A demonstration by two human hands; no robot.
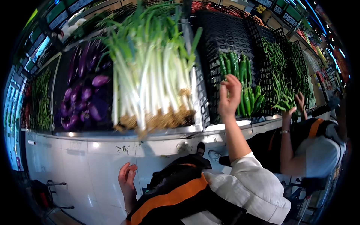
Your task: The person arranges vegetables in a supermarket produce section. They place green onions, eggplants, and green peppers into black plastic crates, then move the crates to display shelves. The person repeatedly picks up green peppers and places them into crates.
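My right hand [230, 94] is raised in front of the long green peppers [248, 104], its fingers curled loosely with nothing seen in them. Whether it touches a pepper cannot be told. Low on the left, my left hand [128, 175] hangs above the floor, fingers bent and apart, holding nothing. Before me lies a thick row of scallions or leeks [153, 76], white stalks towards me and roots at the display's front edge. Left of them are long and round purple eggplants [81, 98]. The peppers lie in bundles and loose on a black mat.
At the right a co-worker's hand [288, 112] holds slim green peppers over a crate of green beans or peppers [277, 67]. A metal rim [92, 134] edges the display. Leaf scraps [123, 149] lie on the tiled floor [76, 168]. A cart [42, 194] stands lower left.
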